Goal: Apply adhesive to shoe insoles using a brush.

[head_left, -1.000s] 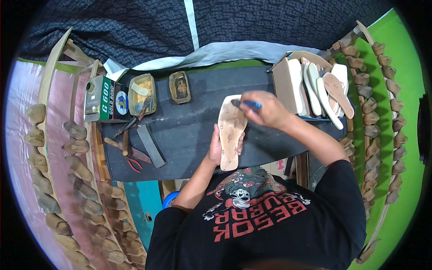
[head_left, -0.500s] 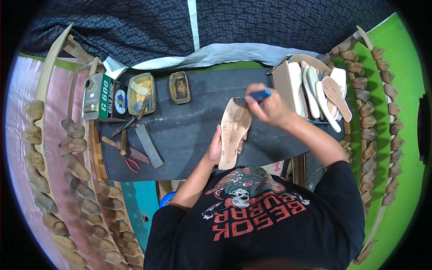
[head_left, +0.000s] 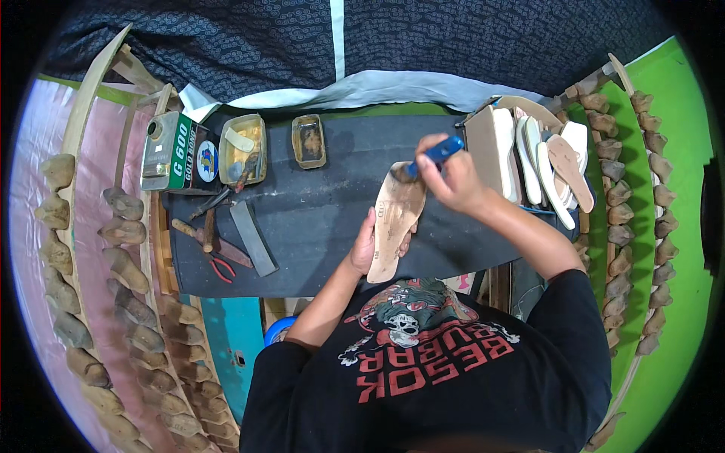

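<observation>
A tan shoe insole [head_left: 393, 226] is held up over the near part of the dark table. My left hand [head_left: 365, 243] grips it along its left side, with fingertips showing at its right edge. Above its wide upper end, my right hand [head_left: 451, 181] is closed round a blue-handled paintbrush [head_left: 445, 149]. The brush's dark bristles touch the insole close to its top right edge. The surface under the brush looks darker and slightly shiny.
At the back left stand a metal can [head_left: 180, 155] and a plastic tub [head_left: 255, 136] with a second brush; a smaller tub [head_left: 309, 141] is beside them. Pliers [head_left: 220, 268], a hammer [head_left: 209, 230] and a grey flat block [head_left: 253, 238] lie nearer. A carton [head_left: 483, 147] of soles stands right, between racks of shoe lasts [head_left: 619, 215].
The brush has tilted more upright in my right hand, its bristles now plainly on the insole's upper end. My left hand and the insole have barely moved.
</observation>
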Demonstrator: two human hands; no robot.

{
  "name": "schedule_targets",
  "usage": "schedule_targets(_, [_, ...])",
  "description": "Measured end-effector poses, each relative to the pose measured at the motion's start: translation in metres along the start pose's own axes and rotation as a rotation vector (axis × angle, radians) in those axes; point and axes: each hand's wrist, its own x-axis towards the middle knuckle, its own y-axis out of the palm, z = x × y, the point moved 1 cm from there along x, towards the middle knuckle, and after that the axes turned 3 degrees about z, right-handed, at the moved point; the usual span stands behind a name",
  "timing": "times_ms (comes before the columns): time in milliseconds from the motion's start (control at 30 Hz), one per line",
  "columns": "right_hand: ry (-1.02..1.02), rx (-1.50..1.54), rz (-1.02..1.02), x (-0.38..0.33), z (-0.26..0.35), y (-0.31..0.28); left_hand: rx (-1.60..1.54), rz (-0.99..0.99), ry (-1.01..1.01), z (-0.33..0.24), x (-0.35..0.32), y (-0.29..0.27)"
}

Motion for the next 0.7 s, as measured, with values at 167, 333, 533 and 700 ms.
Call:
schedule_targets(167, [-0.079,0.030,0.063,-0.018,0.002,0.015,-0.005,-0.058,-0.004,0.006,0.001,-0.001])
schedule_targets(333, [-0.174,0.056,0.249,-0.032,0.020,0.024,0.094,-0.244,-0.085,0.016,-0.007,-0.015])
schedule_targets(533, [0.010,0.001,-0.066,0.013,-0.009,-0.001,0.173,-0.147,-0.020,0.005,0.006,0.011])
schedule_targets(700, [-0.141,0.023,0.109,-0.017,0.011,0.019,0.169,-0.063,-0.007,0.006,0.004,0.004])
